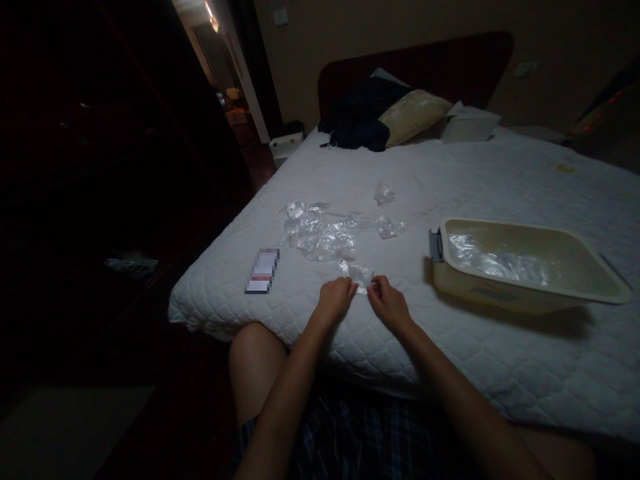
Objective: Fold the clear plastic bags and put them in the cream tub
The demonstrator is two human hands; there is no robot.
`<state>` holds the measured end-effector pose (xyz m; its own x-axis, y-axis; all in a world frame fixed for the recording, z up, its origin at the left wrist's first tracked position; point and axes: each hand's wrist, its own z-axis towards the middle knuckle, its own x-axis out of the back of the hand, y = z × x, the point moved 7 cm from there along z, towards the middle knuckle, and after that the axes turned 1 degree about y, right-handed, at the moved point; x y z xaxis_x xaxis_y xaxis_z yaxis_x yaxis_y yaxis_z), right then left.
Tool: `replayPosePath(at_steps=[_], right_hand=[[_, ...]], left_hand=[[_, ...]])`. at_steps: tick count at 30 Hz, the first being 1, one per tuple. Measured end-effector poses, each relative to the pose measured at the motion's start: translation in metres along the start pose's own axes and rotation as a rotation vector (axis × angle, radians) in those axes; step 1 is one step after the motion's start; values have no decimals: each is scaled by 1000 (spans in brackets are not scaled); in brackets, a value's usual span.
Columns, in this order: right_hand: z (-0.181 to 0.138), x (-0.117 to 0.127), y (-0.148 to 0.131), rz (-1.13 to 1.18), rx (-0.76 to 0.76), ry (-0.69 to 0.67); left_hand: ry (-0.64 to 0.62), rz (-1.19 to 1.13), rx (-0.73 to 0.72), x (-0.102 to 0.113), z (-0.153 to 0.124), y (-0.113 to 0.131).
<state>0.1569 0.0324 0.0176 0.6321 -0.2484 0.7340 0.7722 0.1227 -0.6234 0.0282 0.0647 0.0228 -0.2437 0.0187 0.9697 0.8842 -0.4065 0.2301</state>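
Left hand [338, 297], right hand [390, 305], close together; fingers [379, 281] curled

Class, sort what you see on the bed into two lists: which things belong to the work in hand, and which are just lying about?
Probably in use:
plastic piece, between left hand and right hand
plastic heap
tub, with plastic inside

Apparently just lying about:
phone
pillow
dark cloth
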Motion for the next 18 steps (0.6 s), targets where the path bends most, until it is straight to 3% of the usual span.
replayPosePath(at_steps=[6, 10, 14, 18], right_hand=[[-2, 4, 1, -7, 50, 134], [-9, 10, -14, -89, 220, 221], [-12, 5, -27, -168, 381, 156], [-5, 0, -21, -157, 339, 100]], left_hand=[[-59, -3, 61, -1, 2, -2], [-59, -10, 68, 1, 1, -2], [-22, -21, 73, 1, 1, -3], [31, -61, 85, 1, 2, -7]])
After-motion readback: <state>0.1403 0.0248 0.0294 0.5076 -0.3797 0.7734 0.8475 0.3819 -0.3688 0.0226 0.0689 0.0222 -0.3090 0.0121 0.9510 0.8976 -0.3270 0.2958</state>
